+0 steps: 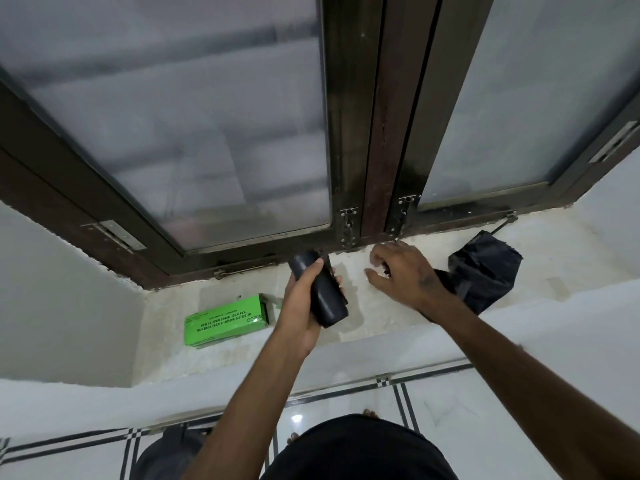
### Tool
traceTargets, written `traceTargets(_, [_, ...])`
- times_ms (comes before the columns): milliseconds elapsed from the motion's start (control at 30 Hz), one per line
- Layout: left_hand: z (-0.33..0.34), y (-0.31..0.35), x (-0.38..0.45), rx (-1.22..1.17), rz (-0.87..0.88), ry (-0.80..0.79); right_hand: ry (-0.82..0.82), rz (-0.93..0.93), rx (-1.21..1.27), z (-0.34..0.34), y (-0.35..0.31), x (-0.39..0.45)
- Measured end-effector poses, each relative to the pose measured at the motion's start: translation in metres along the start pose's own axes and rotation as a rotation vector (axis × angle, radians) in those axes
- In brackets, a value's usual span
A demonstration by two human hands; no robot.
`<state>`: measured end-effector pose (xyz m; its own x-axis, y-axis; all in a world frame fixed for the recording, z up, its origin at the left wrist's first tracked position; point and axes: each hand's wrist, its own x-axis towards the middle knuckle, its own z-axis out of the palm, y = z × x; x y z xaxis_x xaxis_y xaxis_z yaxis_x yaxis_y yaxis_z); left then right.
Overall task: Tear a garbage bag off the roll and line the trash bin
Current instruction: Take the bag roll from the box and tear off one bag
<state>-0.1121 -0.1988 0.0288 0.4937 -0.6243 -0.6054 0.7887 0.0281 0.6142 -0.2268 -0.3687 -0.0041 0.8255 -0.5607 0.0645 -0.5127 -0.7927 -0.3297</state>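
Head view, from near to far: the left hand (304, 299) is wrapped around the black garbage bag roll (320, 291) above the window sill (381, 313). The right hand (401, 275) hovers beside it with loosely curled fingers, grasping nothing. Behind it lies a black bag (485, 268). The film is probably light, soft and slippery, so the loose edge is best pinched firmly.

Bare forearms and hands, no sleeves in view; black top (360, 448) at the bottom edge.
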Motion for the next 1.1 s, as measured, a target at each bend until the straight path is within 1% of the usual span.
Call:
traceTargets(67, [-0.003,0.0,0.002,-0.001,0.01,0.026,0.06,-0.004,-0.132,0.005,-0.009,-0.002])
traceTargets(100, [-0.005,0.0,0.003,-0.007,0.019,0.037,0.138,-0.012,-0.107,0.004,-0.017,-0.006])
traceTargets(133, [-0.006,0.001,0.004,-0.012,0.033,0.039,0.219,-0.017,-0.012,0.0,-0.029,-0.011])
traceTargets(167, [-0.007,0.002,0.004,-0.012,0.05,0.03,0.294,-0.015,0.144,-0.003,-0.042,-0.018])
traceTargets(200, [-0.008,0.004,0.004,-0.014,0.069,0.017,0.326,0.008,0.331,-0.005,-0.053,-0.025])
traceTargets(233, [-0.009,0.008,0.002,-0.028,0.085,-0.003,0.287,0.037,0.531,-0.005,-0.063,-0.032])
traceTargets(267, [-0.009,0.012,0.001,-0.049,0.101,-0.027,0.188,0.06,0.731,-0.005,-0.072,-0.038])
traceTargets(300, [-0.009,0.016,0.0,-0.065,0.119,-0.053,0.055,0.094,0.905,-0.003,-0.078,-0.042])
traceTargets(333, [-0.011,0.021,-0.002,-0.07,0.139,-0.081,-0.059,0.124,1.043,0.001,-0.081,-0.044])
traceTargets(367, [-0.012,0.025,-0.004,-0.062,0.161,-0.111,-0.127,0.143,1.148,0.006,-0.082,-0.044])
traceTargets(400, [-0.015,0.029,-0.007,-0.047,0.184,-0.142,-0.158,0.153,1.225,0.009,-0.082,-0.042])
traceTargets(467, [-0.021,0.038,-0.014,0.006,0.244,-0.191,-0.144,0.159,1.307,0.009,-0.084,-0.038])
traceTargets(533, [-0.034,0.046,-0.019,0.149,0.327,-0.169,-0.137,0.186,1.389,0.007,-0.087,-0.035])
traceTargets(600, [-0.054,0.054,-0.023,0.472,0.471,-0.086,-0.148,0.182,1.387,0.007,-0.087,-0.032])
traceTargets(633, [-0.068,0.057,-0.023,0.659,0.556,-0.036,-0.161,0.148,1.338,0.008,-0.085,-0.031])
traceTargets(700, [-0.098,0.064,-0.026,1.019,0.69,0.071,-0.204,0.031,1.199,0.013,-0.08,-0.028])
traceTargets(733, [-0.113,0.066,-0.027,1.211,0.727,0.118,-0.23,-0.03,1.106,0.014,-0.078,-0.028])
traceTargets(767, [-0.127,0.069,-0.027,1.414,0.732,0.149,-0.257,-0.081,1.015,0.016,-0.077,-0.027])
traceTargets(800, [-0.139,0.071,-0.026,1.619,0.695,0.168,-0.287,-0.118,0.946,0.018,-0.078,-0.027])
traceTargets(833, [-0.148,0.071,-0.025,1.797,0.623,0.174,-0.311,-0.141,0.897,0.018,-0.079,-0.026])
traceTargets(867, [-0.154,0.07,-0.024,1.909,0.534,0.182,-0.33,-0.153,0.864,0.019,-0.083,-0.025])
traceTargets(900, [-0.157,0.067,-0.023,1.942,0.478,0.192,-0.335,-0.155,0.842,0.02,-0.086,-0.024])
traceTargets(933, [-0.16,0.063,-0.022,1.921,0.475,0.206,-0.328,-0.151,0.826,0.022,-0.088,-0.021])
traceTargets(1033, [-0.165,0.057,-0.02,1.834,0.548,0.256,-0.279,-0.124,0.819,0.025,-0.097,-0.013])
traceTargets(1100, [-0.169,0.057,-0.02,1.811,0.583,0.26,-0.269,-0.102,0.821,0.025,-0.1,-0.008])
